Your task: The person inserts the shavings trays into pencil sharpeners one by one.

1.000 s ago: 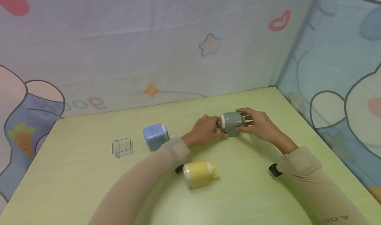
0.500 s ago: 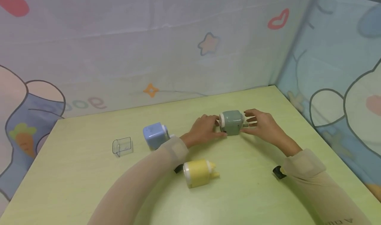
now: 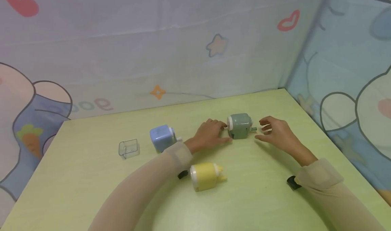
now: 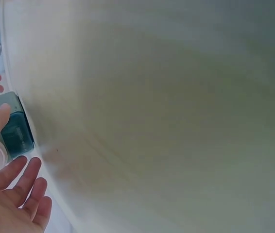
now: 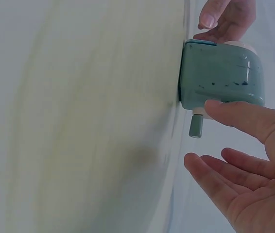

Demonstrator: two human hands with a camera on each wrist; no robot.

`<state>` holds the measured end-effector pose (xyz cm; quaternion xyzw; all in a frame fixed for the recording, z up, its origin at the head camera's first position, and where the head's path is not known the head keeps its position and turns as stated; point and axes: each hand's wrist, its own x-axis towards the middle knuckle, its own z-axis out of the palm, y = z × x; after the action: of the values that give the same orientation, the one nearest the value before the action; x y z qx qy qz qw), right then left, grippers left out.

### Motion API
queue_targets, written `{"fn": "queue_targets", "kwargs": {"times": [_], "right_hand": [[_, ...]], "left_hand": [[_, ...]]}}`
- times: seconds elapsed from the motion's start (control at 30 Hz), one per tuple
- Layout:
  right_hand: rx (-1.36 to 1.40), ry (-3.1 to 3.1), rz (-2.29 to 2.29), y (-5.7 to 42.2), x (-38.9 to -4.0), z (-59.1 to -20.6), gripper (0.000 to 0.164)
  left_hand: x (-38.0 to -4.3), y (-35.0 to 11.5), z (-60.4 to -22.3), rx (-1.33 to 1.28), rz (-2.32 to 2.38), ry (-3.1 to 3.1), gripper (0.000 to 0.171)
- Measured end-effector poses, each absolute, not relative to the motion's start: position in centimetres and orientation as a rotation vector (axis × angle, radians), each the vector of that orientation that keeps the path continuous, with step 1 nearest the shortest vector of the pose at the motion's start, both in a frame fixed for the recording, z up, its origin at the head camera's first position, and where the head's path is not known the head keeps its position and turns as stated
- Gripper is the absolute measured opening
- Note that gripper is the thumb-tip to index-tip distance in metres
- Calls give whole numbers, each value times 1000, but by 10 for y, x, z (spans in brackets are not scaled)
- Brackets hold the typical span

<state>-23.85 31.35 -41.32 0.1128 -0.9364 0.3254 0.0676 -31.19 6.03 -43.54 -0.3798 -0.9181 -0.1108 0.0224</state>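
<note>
A green hand-crank pencil sharpener (image 3: 240, 125) stands on the table between the two hands, its crank handle (image 5: 196, 126) pointing toward the right hand. My left hand (image 3: 210, 134) is at its white-ringed end, fingers spread and loosely bent, gripping nothing. On the crank side my right hand (image 3: 276, 130) hovers a little apart from it, thumb and fingers spread around nothing. In the right wrist view the right thumb overlaps the sharpener's lower edge. A blue pencil sharpener (image 3: 162, 137) stands left of the left hand, partly behind the sleeve, and a yellow pencil sharpener (image 3: 204, 176) is nearer the front.
A small clear plastic box (image 3: 128, 148) with dark edges lies at the left of the pale green table (image 3: 76, 176). A printed cloth backdrop (image 3: 137, 54) rises behind the table, with another along the right side. The left sleeve (image 3: 152, 180) passes close beside the yellow sharpener.
My right hand has let go of the green sharpener and drawn back to the right, uncovering the crank handle. My left hand has come slightly away from its ringed end.
</note>
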Motion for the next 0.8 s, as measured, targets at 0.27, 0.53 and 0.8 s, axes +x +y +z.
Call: {"fn": "queue_targets", "kwargs": {"times": [0.27, 0.53, 0.8], "right_hand": [[347, -2822, 903, 316, -228, -414, 45], [390, -2853, 899, 313, -220, -412, 41], [450, -2849, 900, 302, -214, -410, 36]], "left_hand": [[-303, 53, -433, -1196, -272, -2858, 61], [-295, 45, -435, -1190, -307, -2879, 57], [-289, 36, -439, -1256, -327, -2843, 56]]}}
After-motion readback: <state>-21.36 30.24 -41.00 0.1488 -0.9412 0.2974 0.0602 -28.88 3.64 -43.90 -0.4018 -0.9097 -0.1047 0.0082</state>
